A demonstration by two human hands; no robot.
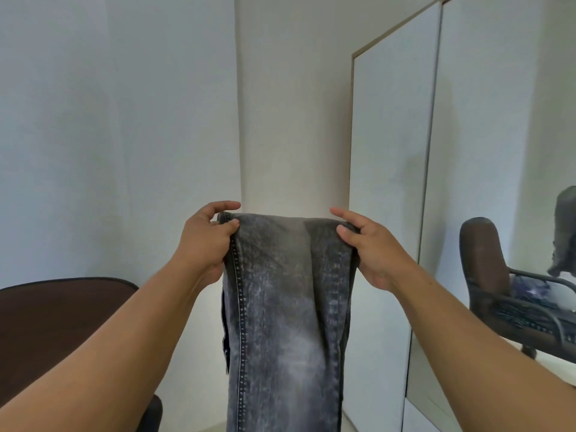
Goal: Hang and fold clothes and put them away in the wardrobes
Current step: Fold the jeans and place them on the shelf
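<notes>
A pair of faded grey jeans (286, 307) hangs straight down in front of me, folded lengthwise, with its top edge held level at about chest height. My left hand (205, 244) pinches the top left corner along the stitched side seam. My right hand (371, 247) pinches the top right corner. The lower end of the jeans runs out of the bottom of the view. A white wardrobe (392, 182) with shut doors stands just right of the jeans.
A dark brown chair back (62, 322) rises at the lower left. A mirrored wardrobe door (498, 151) on the right reflects an office chair (486, 275) with clothes on it. Plain white walls stand ahead and to the left.
</notes>
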